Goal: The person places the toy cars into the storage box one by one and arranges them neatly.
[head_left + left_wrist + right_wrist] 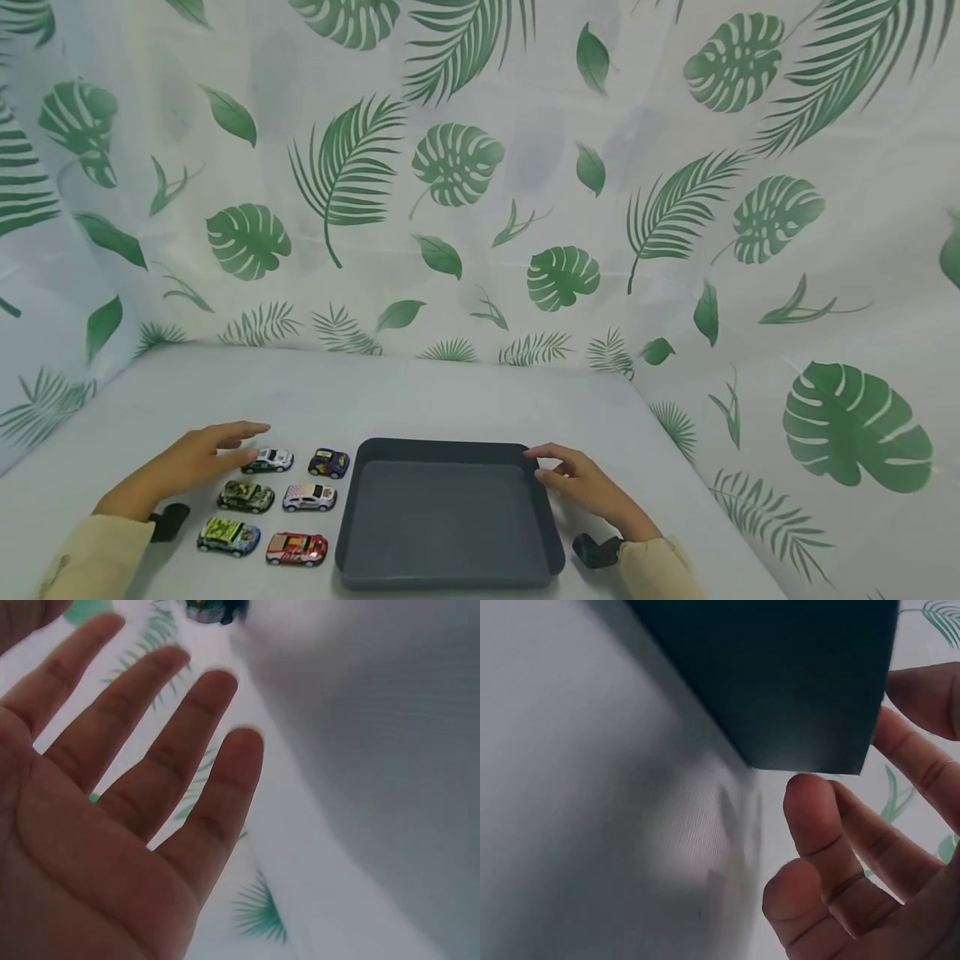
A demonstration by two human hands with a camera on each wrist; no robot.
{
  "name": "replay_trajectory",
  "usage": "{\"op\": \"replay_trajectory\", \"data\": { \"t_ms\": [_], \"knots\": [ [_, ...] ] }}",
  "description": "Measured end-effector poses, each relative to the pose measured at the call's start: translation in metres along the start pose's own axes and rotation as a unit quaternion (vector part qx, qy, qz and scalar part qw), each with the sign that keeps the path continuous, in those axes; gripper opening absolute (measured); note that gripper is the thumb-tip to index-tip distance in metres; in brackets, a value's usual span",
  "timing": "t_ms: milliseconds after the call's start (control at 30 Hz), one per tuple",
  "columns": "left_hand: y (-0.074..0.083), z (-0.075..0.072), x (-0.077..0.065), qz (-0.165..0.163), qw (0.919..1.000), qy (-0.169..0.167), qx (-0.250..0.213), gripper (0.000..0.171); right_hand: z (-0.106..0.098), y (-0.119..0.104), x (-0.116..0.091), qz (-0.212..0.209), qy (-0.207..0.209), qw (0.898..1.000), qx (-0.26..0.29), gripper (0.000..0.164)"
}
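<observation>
My left hand (193,457) is over the left side of the table, fingers extended, beside a white-and-black toy car (268,460); its thumb overlaps that car in the head view. The left wrist view shows its bare palm (82,847) with the fingers spread and holding nothing. At the right, my right hand (583,483) has its fingertips at the upper right corner of a dark grey rectangular tray (450,581). In the right wrist view, its thumb (930,697) and fingers lie loosely along the tray's edge (810,735). The tray has no contents.
More toy cars stand left of the tray: a dark purple one (328,462), a camouflage one (246,496), a white patterned one (309,497), a green-and-blue one (228,536) and a red one (297,549). Leaf-print cloth (480,275) surrounds the white table (450,396).
</observation>
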State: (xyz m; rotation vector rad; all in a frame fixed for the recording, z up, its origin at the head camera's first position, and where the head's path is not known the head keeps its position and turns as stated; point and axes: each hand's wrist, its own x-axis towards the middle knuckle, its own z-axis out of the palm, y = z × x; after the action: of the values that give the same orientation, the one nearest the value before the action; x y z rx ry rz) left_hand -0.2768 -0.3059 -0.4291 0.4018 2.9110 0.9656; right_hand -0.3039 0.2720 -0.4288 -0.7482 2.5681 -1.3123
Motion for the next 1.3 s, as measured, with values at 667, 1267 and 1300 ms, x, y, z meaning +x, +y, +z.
{"op": "replay_trajectory", "data": {
  "t_ms": [667,1267,1300],
  "knots": [
    [-0.024,-0.009,0.024,0.086,0.9868,-0.091,-0.103,0.046,0.012,0.013,0.032,-0.006,0.060,0.998,-0.011,0.033],
    [-0.022,-0.004,0.026,0.042,0.9928,-0.076,-0.082,0.039,0.014,0.027,0.031,0.021,0.055,0.996,0.065,0.037],
    [-0.022,-0.004,0.026,0.040,0.9932,-0.075,-0.080,0.039,0.014,0.028,0.031,0.022,0.054,0.996,0.069,0.038]
  ]
}}
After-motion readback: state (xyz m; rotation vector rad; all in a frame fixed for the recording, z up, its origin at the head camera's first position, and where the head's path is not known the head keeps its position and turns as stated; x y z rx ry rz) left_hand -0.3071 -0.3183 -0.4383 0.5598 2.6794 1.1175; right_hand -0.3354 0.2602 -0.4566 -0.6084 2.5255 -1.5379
